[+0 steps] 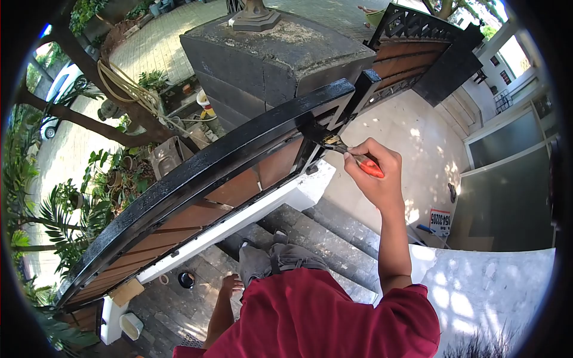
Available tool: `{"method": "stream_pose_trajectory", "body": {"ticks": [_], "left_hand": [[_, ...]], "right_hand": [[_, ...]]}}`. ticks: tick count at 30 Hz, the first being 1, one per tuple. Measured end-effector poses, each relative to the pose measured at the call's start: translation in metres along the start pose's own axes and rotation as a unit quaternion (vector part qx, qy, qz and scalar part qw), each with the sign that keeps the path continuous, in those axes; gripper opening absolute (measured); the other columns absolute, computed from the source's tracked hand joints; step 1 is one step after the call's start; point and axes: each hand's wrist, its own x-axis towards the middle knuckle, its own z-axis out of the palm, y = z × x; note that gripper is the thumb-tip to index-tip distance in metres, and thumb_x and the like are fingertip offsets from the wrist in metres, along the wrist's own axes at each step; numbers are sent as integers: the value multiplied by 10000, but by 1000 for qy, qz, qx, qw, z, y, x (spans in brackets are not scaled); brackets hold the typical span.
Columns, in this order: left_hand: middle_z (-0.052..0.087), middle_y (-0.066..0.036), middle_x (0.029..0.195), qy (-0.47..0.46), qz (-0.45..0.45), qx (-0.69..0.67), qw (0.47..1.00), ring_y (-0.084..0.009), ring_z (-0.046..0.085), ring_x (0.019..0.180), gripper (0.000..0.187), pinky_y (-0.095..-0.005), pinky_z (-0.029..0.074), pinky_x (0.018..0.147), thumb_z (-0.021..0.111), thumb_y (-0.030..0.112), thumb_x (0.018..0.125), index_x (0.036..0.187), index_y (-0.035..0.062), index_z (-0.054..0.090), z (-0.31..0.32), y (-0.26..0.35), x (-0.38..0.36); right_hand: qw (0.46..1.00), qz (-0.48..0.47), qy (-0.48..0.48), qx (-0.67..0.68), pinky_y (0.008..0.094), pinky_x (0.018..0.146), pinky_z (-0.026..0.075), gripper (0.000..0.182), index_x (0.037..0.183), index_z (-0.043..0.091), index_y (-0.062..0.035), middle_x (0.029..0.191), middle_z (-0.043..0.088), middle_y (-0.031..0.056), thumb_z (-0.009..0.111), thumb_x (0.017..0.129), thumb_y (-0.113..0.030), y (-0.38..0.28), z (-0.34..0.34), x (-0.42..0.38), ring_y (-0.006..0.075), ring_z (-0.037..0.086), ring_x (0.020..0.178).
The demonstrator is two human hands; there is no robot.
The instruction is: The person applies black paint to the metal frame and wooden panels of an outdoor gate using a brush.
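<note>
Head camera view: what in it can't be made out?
All in the head view:
- Bristle tips of the paintbrush in the right hand: they blend into the black gate.
- Whether the left hand holds anything: too small.
- What is inside the round black container: too small and dark.
- The whole car: branches and leaves cover part.
- Smallest print on the sign: too small.

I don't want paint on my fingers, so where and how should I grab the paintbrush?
Grip the paintbrush by its red handle, probably from the lower right, where the right hand holds it. The bristles point up and left against the black gate.
</note>
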Motion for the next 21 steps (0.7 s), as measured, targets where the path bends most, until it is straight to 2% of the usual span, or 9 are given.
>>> {"method": "stream_pose_trajectory", "body": {"ticks": [5, 7, 14, 16, 17, 19, 21], "left_hand": [[707, -159, 872, 13, 18, 6, 1000, -291, 687, 717, 424, -446, 517, 669, 558, 397, 908, 1184, 76, 588, 1, 9, -3], [709, -160, 888, 7, 17, 0, 1000, -295, 688, 728, 409, -451, 519, 685, 557, 399, 909, 1171, 87, 597, -2, 11, -5], [720, -163, 934, 9, -4, 4, 1000, -294, 689, 742, 422, -462, 511, 692, 533, 400, 919, 1210, 97, 574, -9, 0, -2], [722, -163, 937, 3, 0, 5, 1000, -294, 690, 758, 433, -457, 505, 696, 521, 404, 922, 1227, 99, 564, -11, -4, -2], [722, -163, 937, 2, -1, 5, 1000, -294, 690, 758, 433, -457, 505, 696, 521, 404, 922, 1227, 99, 564, -11, -6, -1], [720, -162, 931, 5, -4, 13, 1000, -295, 689, 769, 449, -452, 501, 705, 519, 414, 923, 1226, 86, 565, -9, -6, -5], [719, -163, 928, 6, -7, 18, 1000, -295, 689, 770, 456, -451, 500, 707, 521, 416, 924, 1225, 77, 564, -7, -6, -8]], "right_hand": [[1000, -10, 0, -5, 253, 554, 440, 131, 779, 607, 20, 653, 618, 102, 731, 754, -15, 0, 1, 0, 145, 580, 560], [999, 28, -14, 4, 247, 555, 440, 120, 792, 616, 17, 652, 625, 92, 728, 763, -16, 2, -3, -2, 127, 584, 569], [1000, 12, -4, 7, 238, 547, 429, 126, 787, 623, 12, 653, 639, 69, 742, 783, -28, -3, -13, -5, 101, 578, 569], [997, 77, -6, 10, 237, 583, 454, 142, 852, 637, 15, 733, 670, 81, 757, 804, -43, -1, -24, -12, 120, 616, 632], [997, 78, -6, 10, 237, 583, 454, 142, 852, 637, 15, 733, 670, 81, 757, 804, -43, -3, -27, -14, 120, 616, 632], [999, -21, 23, -18, 250, 646, 495, 184, 954, 646, 13, 842, 691, 103, 759, 822, -45, -8, -31, -15, 151, 655, 724], [1000, -11, 20, -16, 263, 677, 511, 205, 992, 643, 11, 882, 691, 113, 750, 823, -32, -14, -30, -18, 171, 665, 755]]}}
